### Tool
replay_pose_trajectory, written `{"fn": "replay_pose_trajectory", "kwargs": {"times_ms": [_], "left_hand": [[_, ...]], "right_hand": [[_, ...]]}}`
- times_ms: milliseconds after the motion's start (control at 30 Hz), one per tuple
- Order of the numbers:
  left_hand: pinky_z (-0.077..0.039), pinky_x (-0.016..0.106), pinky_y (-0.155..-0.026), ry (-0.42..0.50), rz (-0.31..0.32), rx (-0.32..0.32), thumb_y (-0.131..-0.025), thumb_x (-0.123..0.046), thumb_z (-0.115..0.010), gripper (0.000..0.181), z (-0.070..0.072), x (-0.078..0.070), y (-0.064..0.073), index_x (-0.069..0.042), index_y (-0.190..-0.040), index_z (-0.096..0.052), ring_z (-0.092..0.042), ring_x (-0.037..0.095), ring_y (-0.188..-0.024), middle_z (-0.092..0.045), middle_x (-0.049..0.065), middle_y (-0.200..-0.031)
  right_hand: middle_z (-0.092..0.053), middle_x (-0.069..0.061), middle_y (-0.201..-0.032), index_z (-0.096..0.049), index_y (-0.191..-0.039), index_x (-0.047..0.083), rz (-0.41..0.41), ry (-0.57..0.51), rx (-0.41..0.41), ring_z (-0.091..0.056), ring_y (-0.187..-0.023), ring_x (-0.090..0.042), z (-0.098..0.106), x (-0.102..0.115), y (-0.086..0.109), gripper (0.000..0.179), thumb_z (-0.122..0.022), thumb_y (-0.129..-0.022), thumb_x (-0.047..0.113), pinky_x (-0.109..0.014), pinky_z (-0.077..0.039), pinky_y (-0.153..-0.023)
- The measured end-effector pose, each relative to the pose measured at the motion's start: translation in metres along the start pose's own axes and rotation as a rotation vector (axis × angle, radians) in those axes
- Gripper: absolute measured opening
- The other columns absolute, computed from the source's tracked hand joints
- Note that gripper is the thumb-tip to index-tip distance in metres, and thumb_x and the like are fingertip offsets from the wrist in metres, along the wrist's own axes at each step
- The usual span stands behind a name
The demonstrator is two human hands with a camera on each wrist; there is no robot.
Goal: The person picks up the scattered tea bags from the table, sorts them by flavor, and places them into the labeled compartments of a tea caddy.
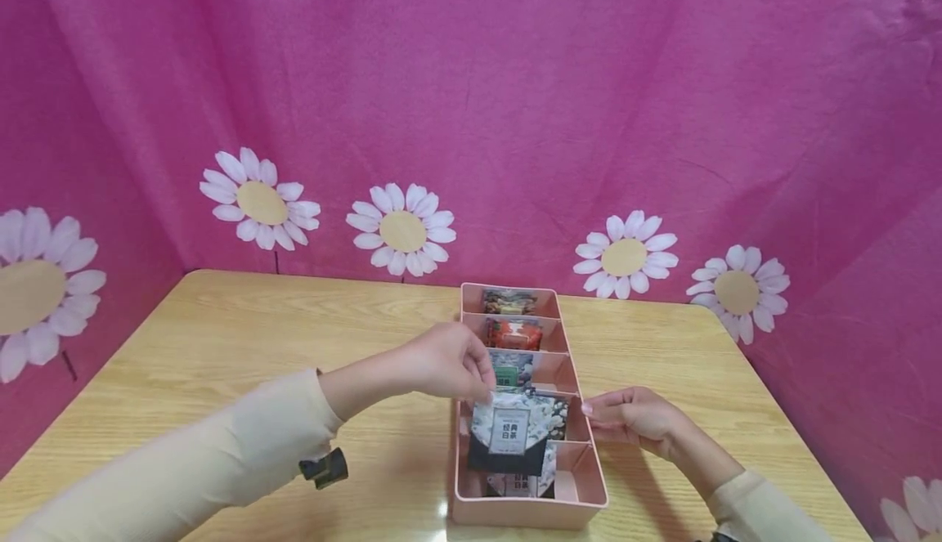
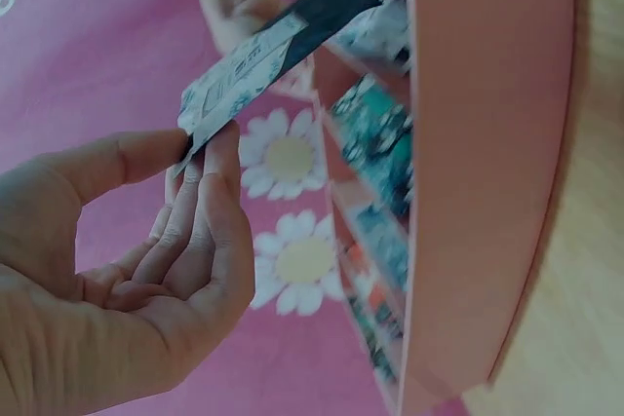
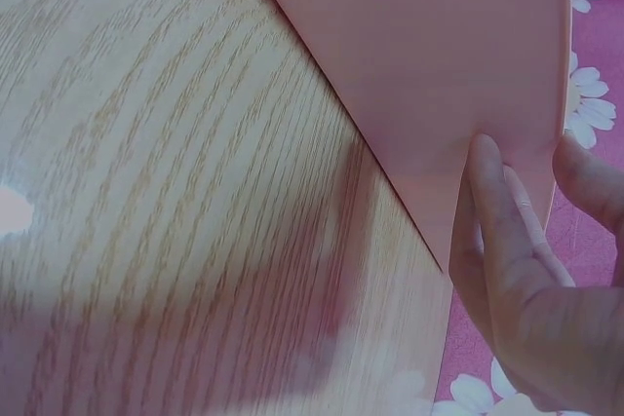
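Note:
My left hand pinches the top edge of a flat tea packet between thumb and fingertips. White with a floral print and a dark lower band, the packet carries Chinese lettering on its label. It hangs tilted over the front part of a long pink divided box, overlapping two compartments in the head view. In the right wrist view, straight fingers of my right hand rest against the box's outer side wall, with the thumb at its rim. Another white packet lies in the front compartment, partly hidden by the held one.
Farther back in the box, separate compartments hold a green-labelled packet, a red packet and a brownish packet. The box stands on a wooden table. A pink flowered cloth rises behind the table and along its sides.

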State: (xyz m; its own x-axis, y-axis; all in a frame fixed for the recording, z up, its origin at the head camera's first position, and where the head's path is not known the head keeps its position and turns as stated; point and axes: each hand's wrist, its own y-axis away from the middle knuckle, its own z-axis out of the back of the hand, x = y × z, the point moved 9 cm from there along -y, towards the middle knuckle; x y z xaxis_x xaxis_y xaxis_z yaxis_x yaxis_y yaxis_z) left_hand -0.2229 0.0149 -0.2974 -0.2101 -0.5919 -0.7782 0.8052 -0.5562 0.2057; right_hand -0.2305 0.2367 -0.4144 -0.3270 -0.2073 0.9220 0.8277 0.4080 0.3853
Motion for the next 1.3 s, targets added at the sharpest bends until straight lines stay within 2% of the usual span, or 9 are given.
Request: {"fn": "replay_pose_trajectory", "kwargs": {"times_ms": [200,433,567,833,900,1000,1100,1200,1300], "left_hand": [[-0.045,0.021,-0.052,0.046,0.005,0.015,-0.079,-0.005,-0.072,0.006,-0.022,0.001,-0.004,-0.006,-0.074,-0.069,-0.053,0.009,-0.053,-0.070,0.014,-0.070],[-0.042,0.021,-0.049,0.039,-0.002,0.003,-0.077,-0.006,-0.073,0.007,-0.038,0.002,-0.007,-0.007,-0.073,-0.068,-0.053,0.008,-0.055,-0.069,0.005,-0.064],[-0.042,0.021,-0.052,0.036,0.008,0.004,-0.076,-0.006,-0.074,0.007,-0.043,0.003,-0.007,-0.007,-0.072,-0.068,-0.056,0.008,-0.060,-0.070,0.004,-0.066],[-0.045,0.020,-0.057,0.014,0.022,0.010,-0.078,-0.005,-0.074,0.012,-0.057,0.012,-0.007,-0.010,-0.070,-0.067,-0.059,0.007,-0.064,-0.073,0.004,-0.070],[-0.045,0.019,-0.056,0.003,0.004,0.012,-0.079,-0.002,-0.072,0.012,-0.060,0.012,-0.007,-0.009,-0.069,-0.067,-0.059,0.006,-0.062,-0.073,0.005,-0.070],[-0.046,0.017,-0.056,-0.034,-0.053,0.005,-0.080,-0.001,-0.070,0.010,-0.060,0.009,-0.004,-0.007,-0.072,-0.070,-0.058,0.002,-0.061,-0.073,0.005,-0.070],[-0.047,0.015,-0.059,-0.090,-0.120,-0.029,-0.083,-0.004,-0.069,0.009,-0.053,0.003,0.000,-0.007,-0.075,-0.072,-0.057,-0.001,-0.063,-0.072,0.002,-0.071],[-0.048,0.016,-0.062,-0.136,-0.170,-0.091,-0.085,-0.007,-0.068,0.008,-0.039,-0.001,0.007,-0.009,-0.078,-0.072,-0.056,0.000,-0.066,-0.072,-0.001,-0.074],[-0.051,0.022,-0.068,-0.217,-0.207,-0.196,-0.086,-0.009,-0.067,0.006,-0.019,0.001,0.016,-0.010,-0.082,-0.072,-0.061,0.006,-0.073,-0.073,-0.001,-0.079]], "right_hand": [[-0.073,0.003,-0.092,-0.064,-0.111,-0.011,0.002,0.004,-0.005,-0.068,-0.088,-0.006,0.001,0.001,0.000,0.033,-0.066,-0.089,0.013,-0.029,-0.057,-0.085],[-0.073,0.002,-0.094,-0.066,-0.110,-0.009,0.002,-0.010,0.003,-0.069,-0.088,-0.007,-0.001,0.001,0.001,0.030,-0.065,-0.090,0.012,-0.032,-0.057,-0.087],[-0.074,-0.001,-0.098,-0.060,-0.115,-0.016,0.001,-0.007,0.011,-0.069,-0.090,-0.008,-0.002,0.001,0.000,0.038,-0.064,-0.090,0.012,-0.032,-0.056,-0.088],[-0.073,0.003,-0.095,-0.063,-0.112,-0.012,-0.005,0.007,0.028,-0.068,-0.090,-0.006,-0.005,0.000,-0.004,0.035,-0.065,-0.090,0.014,-0.029,-0.056,-0.087],[-0.073,0.003,-0.095,-0.063,-0.113,-0.013,-0.007,0.014,0.029,-0.068,-0.090,-0.006,-0.006,0.001,-0.004,0.036,-0.065,-0.089,0.014,-0.029,-0.057,-0.087],[-0.073,0.004,-0.093,-0.062,-0.113,-0.013,-0.007,0.022,0.029,-0.067,-0.089,-0.006,-0.006,0.001,-0.004,0.036,-0.065,-0.089,0.014,-0.028,-0.057,-0.087],[-0.073,0.003,-0.094,-0.062,-0.113,-0.014,-0.004,0.029,0.021,-0.067,-0.089,-0.006,-0.004,0.001,-0.003,0.037,-0.065,-0.089,0.014,-0.029,-0.057,-0.086],[-0.073,0.002,-0.095,-0.061,-0.114,-0.015,-0.002,0.034,0.013,-0.068,-0.089,-0.006,-0.003,0.001,-0.003,0.037,-0.065,-0.090,0.014,-0.030,-0.057,-0.087],[-0.073,0.002,-0.095,-0.062,-0.113,-0.014,0.000,0.032,0.012,-0.068,-0.089,-0.006,-0.001,0.001,-0.003,0.036,-0.064,-0.090,0.013,-0.030,-0.057,-0.086]]}}
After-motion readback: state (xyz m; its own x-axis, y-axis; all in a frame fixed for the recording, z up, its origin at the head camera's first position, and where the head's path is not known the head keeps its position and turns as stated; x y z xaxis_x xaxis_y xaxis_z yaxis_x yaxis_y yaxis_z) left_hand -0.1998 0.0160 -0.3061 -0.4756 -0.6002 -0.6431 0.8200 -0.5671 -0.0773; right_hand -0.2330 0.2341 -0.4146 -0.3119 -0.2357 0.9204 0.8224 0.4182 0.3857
